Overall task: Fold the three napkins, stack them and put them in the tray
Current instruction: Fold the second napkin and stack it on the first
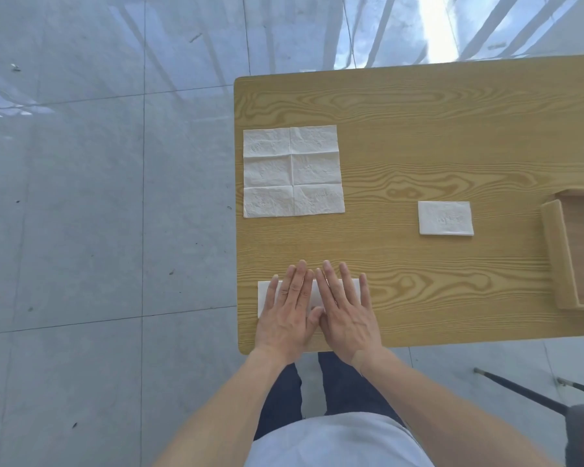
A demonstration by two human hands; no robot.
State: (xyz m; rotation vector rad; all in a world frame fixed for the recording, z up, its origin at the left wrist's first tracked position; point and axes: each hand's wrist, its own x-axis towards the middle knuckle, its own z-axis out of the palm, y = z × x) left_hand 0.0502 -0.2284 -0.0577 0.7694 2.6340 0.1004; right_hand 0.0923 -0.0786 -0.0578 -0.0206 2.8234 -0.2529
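An unfolded white napkin (pixel 293 171) lies flat at the table's far left, creased into six panels. A small folded napkin (pixel 445 218) rests to the right, just left of the wooden tray (pixel 557 254) at the right edge. Near the front edge a third napkin (pixel 265 297) lies as a long folded strip. My left hand (pixel 288 308) and my right hand (pixel 345 306) press flat on that strip side by side, fingers spread, thumbs touching. They cover most of the strip; only its left end and a patch between the hands show.
The wooden table (pixel 418 136) ends just left of the napkins and just below my wrists. Grey tiled floor (pixel 98 197) spreads to the left. Dark chair legs (pixel 520 389) and a seat corner sit at the lower right.
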